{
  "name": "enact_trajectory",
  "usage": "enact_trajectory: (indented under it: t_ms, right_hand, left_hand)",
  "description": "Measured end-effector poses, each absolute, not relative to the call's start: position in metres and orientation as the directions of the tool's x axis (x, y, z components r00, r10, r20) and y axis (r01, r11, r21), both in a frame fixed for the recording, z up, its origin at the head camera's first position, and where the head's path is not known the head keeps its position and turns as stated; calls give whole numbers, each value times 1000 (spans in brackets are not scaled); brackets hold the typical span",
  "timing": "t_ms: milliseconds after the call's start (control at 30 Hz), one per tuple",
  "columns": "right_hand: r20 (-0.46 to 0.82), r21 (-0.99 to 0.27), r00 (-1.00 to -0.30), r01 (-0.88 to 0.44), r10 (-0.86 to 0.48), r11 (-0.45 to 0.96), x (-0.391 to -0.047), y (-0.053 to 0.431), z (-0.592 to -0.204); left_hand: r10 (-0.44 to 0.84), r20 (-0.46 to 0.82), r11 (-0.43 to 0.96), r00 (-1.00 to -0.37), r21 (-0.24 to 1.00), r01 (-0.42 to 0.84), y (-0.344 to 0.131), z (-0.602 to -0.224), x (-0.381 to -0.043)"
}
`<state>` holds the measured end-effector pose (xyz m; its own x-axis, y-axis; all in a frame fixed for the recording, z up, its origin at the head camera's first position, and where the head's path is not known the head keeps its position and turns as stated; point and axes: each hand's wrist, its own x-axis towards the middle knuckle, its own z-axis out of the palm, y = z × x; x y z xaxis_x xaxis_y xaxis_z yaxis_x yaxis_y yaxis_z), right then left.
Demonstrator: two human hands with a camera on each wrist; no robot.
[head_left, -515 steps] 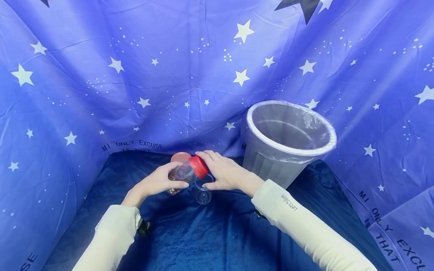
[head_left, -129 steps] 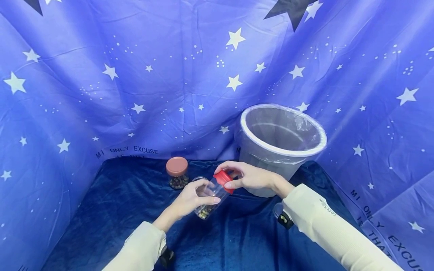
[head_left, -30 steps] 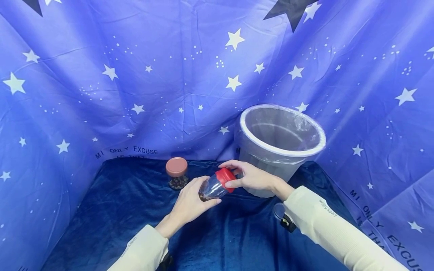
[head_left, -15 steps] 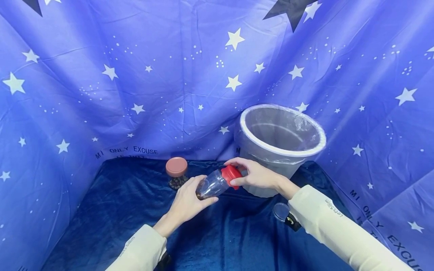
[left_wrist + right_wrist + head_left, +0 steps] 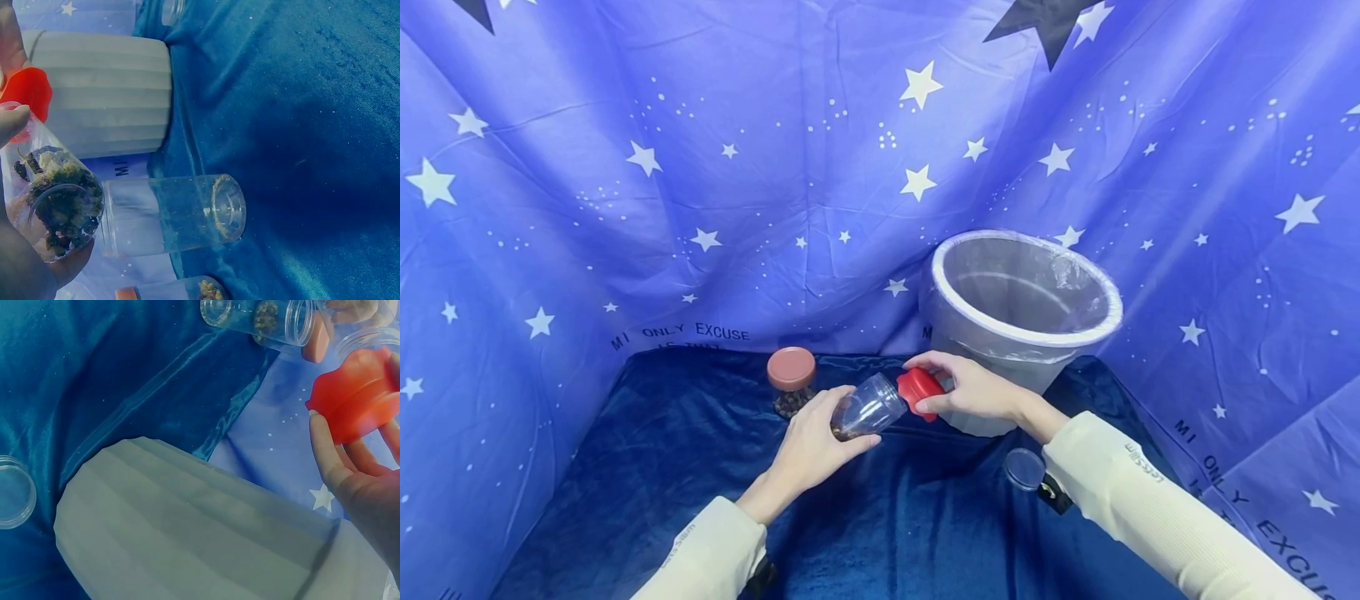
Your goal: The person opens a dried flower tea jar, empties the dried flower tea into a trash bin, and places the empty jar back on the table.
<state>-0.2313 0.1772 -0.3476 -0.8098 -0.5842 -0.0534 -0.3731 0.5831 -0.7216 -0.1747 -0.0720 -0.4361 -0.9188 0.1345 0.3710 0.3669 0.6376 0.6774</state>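
My left hand [image 5: 812,442] grips a clear jar [image 5: 872,407], tilted with its threaded mouth up and to the right. Dark and pale dried pieces [image 5: 65,200] lie at its bottom in the left wrist view. My right hand [image 5: 973,387] pinches a red scalloped lid [image 5: 920,392] by its edge, just off the jar's mouth. Behind the held jar, a second clear jar [image 5: 187,212] stands without a lid; in the head view my left hand and the held jar hide it. A jar with a pinkish-brown lid [image 5: 792,369] stands to the left, with dark pieces inside.
A clear round lid [image 5: 1024,468] lies on the dark blue cloth [image 5: 947,533] beside my right wrist. Behind my right hand stands a grey bin [image 5: 977,354] lined with a clear bag. A starry blue curtain [image 5: 820,192] hangs round the back and sides.
Over the last second the red lid has come off the held jar and moved right with my right hand. My left hand has shifted slightly left with the jar.
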Motion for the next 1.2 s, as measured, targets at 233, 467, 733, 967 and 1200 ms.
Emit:
enact_trajectory:
  t_ms: [233, 467, 733, 967, 1200]
  right_hand:
    - [-71, -679, -827, -370, -558, 635, -232, 182, -352]
    - [-80, -635, -836, -377, -543, 674, -234, 190, -359]
    - [-99, -584, -822, -409, -562, 701, -236, 202, -374]
    - [-98, -552, -821, -425, -562, 718, -236, 211, -384]
    - [-96, -561, -813, -432, -574, 706, -235, 217, -392]
  left_hand:
    - [134, 375, 633, -917, 680, 370, -72, -436, -175]
    - [132, 381, 634, -915, 677, 373, -72, -436, -175]
    - [132, 364, 628, -922, 689, 362, -72, -438, -175]
    - [131, 364, 622, -922, 694, 362, -72, -437, -174]
    - [126, 363, 625, -923, 694, 358, -73, -438, -174]
